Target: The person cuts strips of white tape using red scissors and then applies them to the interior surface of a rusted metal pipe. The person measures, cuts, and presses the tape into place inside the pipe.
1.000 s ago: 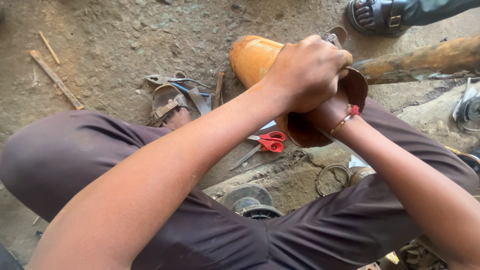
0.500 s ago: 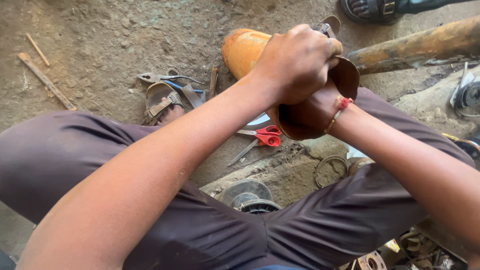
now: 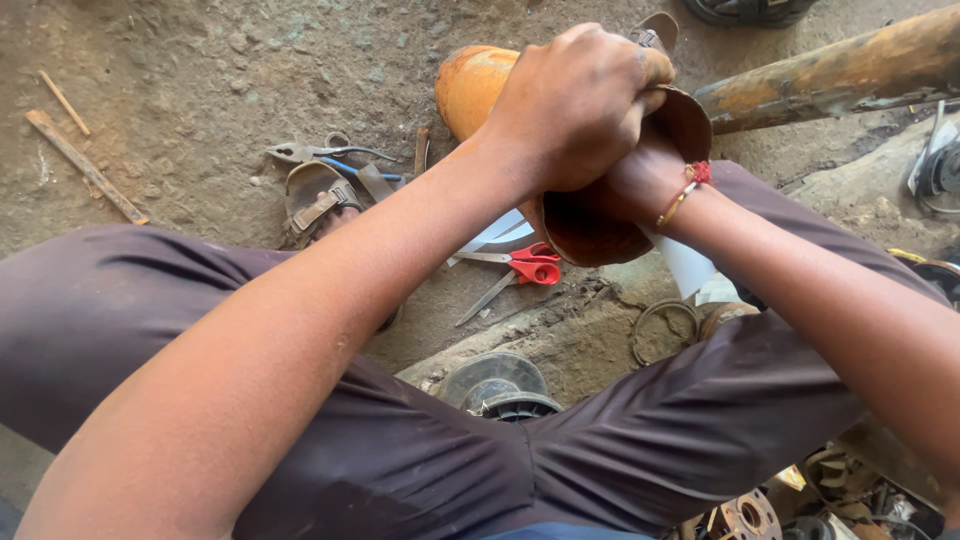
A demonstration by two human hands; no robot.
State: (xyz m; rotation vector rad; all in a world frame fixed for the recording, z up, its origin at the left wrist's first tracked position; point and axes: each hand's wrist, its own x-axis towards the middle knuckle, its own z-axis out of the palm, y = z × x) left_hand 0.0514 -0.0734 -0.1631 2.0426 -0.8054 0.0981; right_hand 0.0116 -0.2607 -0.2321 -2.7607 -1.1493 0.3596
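Note:
An orange cylindrical metal housing (image 3: 475, 85) with a rusty open end (image 3: 600, 225) is held above the dirt ground between my knees. My left hand (image 3: 575, 105) is clenched over the top of its rim. My right hand (image 3: 640, 180) sits under the left one, reaching into the open end; a red thread bracelet (image 3: 690, 185) circles its wrist. What the right fingers grip inside is hidden.
Red-handled scissors (image 3: 520, 270) and white paper (image 3: 495, 232) lie on the ground below the housing. Pliers (image 3: 320, 153) and a sandal (image 3: 318, 198) lie to the left, sticks (image 3: 85, 165) further left. A rusty pipe (image 3: 830, 72) runs upper right. Round metal parts (image 3: 495, 385) sit by my legs.
The view has shifted slightly, so the housing and both hands sit a little higher in the frame. Both hands keep the same hold on the housing.

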